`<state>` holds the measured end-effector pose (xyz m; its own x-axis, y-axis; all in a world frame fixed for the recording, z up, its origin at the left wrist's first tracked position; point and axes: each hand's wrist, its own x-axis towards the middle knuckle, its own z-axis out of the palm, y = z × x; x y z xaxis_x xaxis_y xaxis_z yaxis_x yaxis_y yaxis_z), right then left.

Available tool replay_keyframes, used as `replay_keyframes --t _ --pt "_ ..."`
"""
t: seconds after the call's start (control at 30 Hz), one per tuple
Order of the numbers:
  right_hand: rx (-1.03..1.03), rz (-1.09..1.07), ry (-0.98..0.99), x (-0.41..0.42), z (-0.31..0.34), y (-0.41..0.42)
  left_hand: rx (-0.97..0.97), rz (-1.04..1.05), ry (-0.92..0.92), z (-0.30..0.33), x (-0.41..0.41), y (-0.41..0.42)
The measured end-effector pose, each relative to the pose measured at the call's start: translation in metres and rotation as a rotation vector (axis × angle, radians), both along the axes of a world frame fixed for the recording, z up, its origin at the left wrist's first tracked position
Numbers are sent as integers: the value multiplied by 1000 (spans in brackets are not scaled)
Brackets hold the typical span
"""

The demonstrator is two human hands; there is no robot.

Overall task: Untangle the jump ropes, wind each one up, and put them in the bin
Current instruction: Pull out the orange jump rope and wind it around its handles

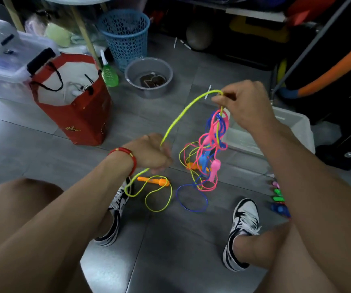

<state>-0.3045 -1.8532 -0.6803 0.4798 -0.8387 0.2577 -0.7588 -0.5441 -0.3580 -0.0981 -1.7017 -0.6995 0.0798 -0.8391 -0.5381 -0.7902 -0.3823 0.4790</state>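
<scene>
Currently the yellow jump rope is being drawn out of the tangle, a hanging knot of pink, blue and yellow cords that is suspended above the floor in front of the seated person. The right hand is raised and pinches the yellow cord at the top of the tangle, fingers curled on it; the pink handle and a blue handle dangle within the bundle, and the lowest loops, among them a blue loop, rest on the floor. The left hand is lower, fingers curled round the same yellow cord, which arcs between the two hands and then trails down to slack loops on the floor beside one orange handle. A second orange handle lies behind the tangle. The white bin stands on the floor just behind the right forearm, apparently holding no ropes yet. Further out stand a red bag, a grey basin and a blue mesh basket. Risk assessment: pulling the yellow cord hard through the left hand could tighten the pink and blue loops round it rather than free it, because the cords are interlaced near the right-hand pinch. The trailing slack near the left shoe could also snag and re-knot if drawn in without being cleared first.
</scene>
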Motion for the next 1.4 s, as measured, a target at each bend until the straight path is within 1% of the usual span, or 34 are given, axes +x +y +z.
replay_keyframes --t 0.03,0.13,0.23,0.3,0.33,0.37,0.47,0.5,0.57,0.6,0.63,0.8,0.83,0.87,0.9,0.97,1.0,1.03,1.07,1.1,1.13,1.17,1.23,1.27,1.3,1.33,1.4 --pt "-9 18 9 4 1 2 -4 55 112 2 -6 -3" --pt "4 101 51 11 -1 8 -71 261 318 -1 -20 -13" --pt "-26 177 149 13 -1 13 -241 493 514 4 -31 -22" --pt "-27 246 201 11 -3 11 -355 603 599 11 -31 -26" --pt "-17 280 227 10 -3 12 -406 617 614 13 -29 -27" --pt "-7 307 251 9 -3 12 -447 581 599 14 -27 -28" --pt "-18 370 279 9 -3 14 -529 287 425 12 -23 -29" --pt "-16 374 286 8 -6 14 -561 232 368 11 -22 -29" --pt "19 328 285 2 -17 10 -649 200 257 12 -20 -28" --pt "45 281 285 -2 -25 6 -683 221 225 13 -17 -27" --pt "75 220 295 -8 -34 1 -705 267 244 14 -14 -26" --pt "213 -42 411 -44 -61 -12 -870 533 573 28 14 -15" --pt "223 -74 410 -45 -61 -12 -846 553 564 27 23 -13" --pt "220 -93 388 -45 -61 -11 -767 536 488 22 32 -11" --pt "216 -104 346 -42 -59 -10 -631 472 360 17 40 -9" --pt "214 -100 239 -35 -51 -7 -263 263 28 2 49 -5" --pt "212 -84 201 -31 -47 -6 -116 164 -114 -2 47 -3" --pt "214 -62 180 -28 -42 -5 -20 81 -219 -7 43 0" --pt "220 -35 173 -24 -37 -4 24 27 -276 -11 38 2" --pt "225 2 181 -18 -32 -1 27 8 -289 -11 31 3" --pt "227 50 197 -13 -27 3 -18 10 -249 -12 23 3" --pt "223 104 220 -6 -23 9 -90 17 -154 -12 16 2" --pt "197 204 288 8 -18 22 -201 74 179 -13 -2 -4" --pt "177 244 325 16 -17 28 -214 104 330 -14 -11 -6" --pt "154 273 357 22 -17 34 -224 102 400 -17 -18 -9" --pt "133 293 382 26 -18 38 -241 65 386 -18 -23 -12" --pt "117 312 416 30 -19 42 -295 18 248 -21 -28 -15"
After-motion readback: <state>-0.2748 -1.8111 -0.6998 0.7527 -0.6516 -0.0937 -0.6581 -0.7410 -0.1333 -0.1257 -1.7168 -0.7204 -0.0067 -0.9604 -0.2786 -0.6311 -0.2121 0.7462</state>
